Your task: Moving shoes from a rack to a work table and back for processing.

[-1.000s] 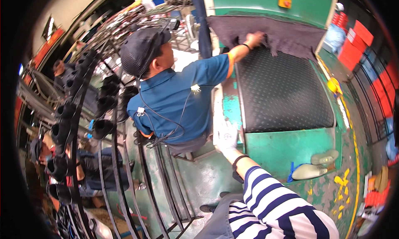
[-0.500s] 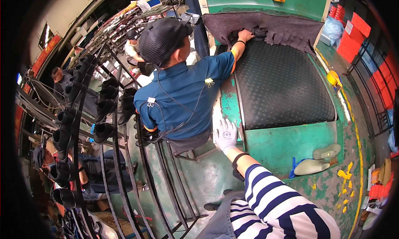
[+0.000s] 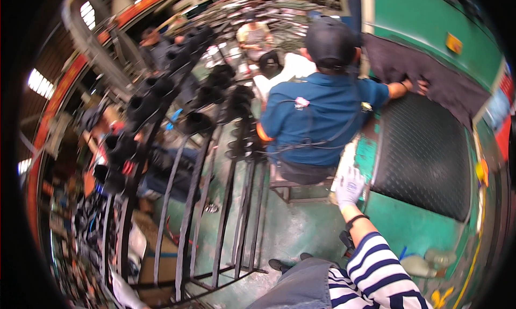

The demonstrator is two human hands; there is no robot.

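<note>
My right hand lies open, empty, on the machine, perhaps steadying me.
Left hand blurred: grip, I can't tell.

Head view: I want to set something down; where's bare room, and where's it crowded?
Bare: the black mat between the dark curtain and the green ledge; also that ledge, above the pale shoe-shaped pieces. Crowded: the curtain's hem, at the co-worker's hand; the pale edge at your right hand; the upper rack, lined with black shoes.
</note>
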